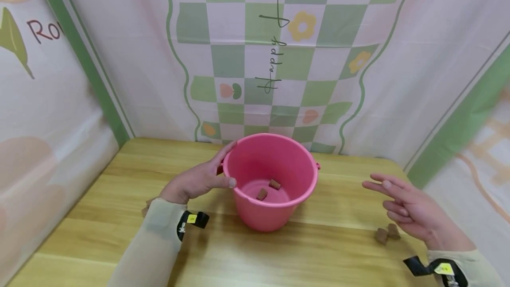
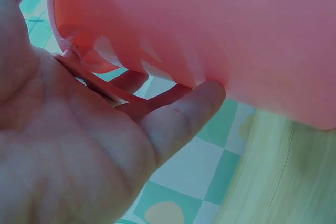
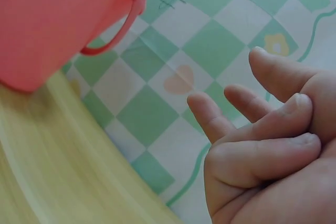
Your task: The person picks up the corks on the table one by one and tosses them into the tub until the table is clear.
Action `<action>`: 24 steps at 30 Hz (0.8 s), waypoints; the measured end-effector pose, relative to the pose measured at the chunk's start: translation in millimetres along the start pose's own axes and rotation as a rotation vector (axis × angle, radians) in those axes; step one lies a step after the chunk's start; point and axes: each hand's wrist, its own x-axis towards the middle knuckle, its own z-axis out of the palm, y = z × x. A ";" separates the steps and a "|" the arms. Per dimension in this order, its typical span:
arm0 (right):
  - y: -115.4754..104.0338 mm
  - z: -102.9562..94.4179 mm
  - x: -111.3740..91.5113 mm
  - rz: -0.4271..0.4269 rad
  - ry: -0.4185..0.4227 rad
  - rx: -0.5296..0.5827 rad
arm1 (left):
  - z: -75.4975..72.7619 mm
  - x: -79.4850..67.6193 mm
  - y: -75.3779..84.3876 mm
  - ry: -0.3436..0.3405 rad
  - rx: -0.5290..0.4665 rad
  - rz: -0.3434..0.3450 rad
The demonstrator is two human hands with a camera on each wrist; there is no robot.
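A pink bucket (image 1: 268,216) stands upright on the wooden table, with two small brown blocks (image 1: 261,194) lying on its floor. My left hand (image 1: 197,180) holds the bucket's left side, its thumb near the rim and the other fingers around towards the back. In the left wrist view, the bucket's handle (image 2: 100,82) crosses that palm while fingertips touch the wall. Off to the right, my right hand (image 1: 412,209) hovers apart from the bucket with nothing in it; some fingers reach forward and others bend loosely. Two more brown blocks (image 1: 381,236) lie on the table beside it.
Partly hidden behind the left forearm are more brown pieces (image 1: 146,207) on the table (image 1: 239,260). A checked, patterned cloth (image 1: 260,61) hangs right behind the table's back edge, with further cloth at both sides. Each wrist wears a black strap (image 1: 448,271).
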 end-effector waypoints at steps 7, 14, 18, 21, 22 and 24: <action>6.0 -12.5 -14.6 0.027 0.117 -0.147 | 0.5 0.4 -0.5 0.009 0.003 -0.005; 15.8 -22.1 -27.9 0.035 0.212 -0.284 | 1.1 0.7 1.4 0.008 -0.005 -0.015; 22.4 -24.4 -32.9 0.046 0.261 -0.395 | 1.2 0.3 2.2 0.008 0.007 -0.015; 25.4 -26.5 -36.9 0.051 0.287 -0.431 | 1.0 0.1 2.8 0.012 0.021 -0.014; 25.9 -27.3 -38.5 0.051 0.298 -0.434 | 1.0 0.1 2.8 0.013 0.021 -0.016; 26.7 -29.3 -42.3 0.056 0.309 -0.433 | 0.9 0.0 2.7 0.012 0.019 -0.018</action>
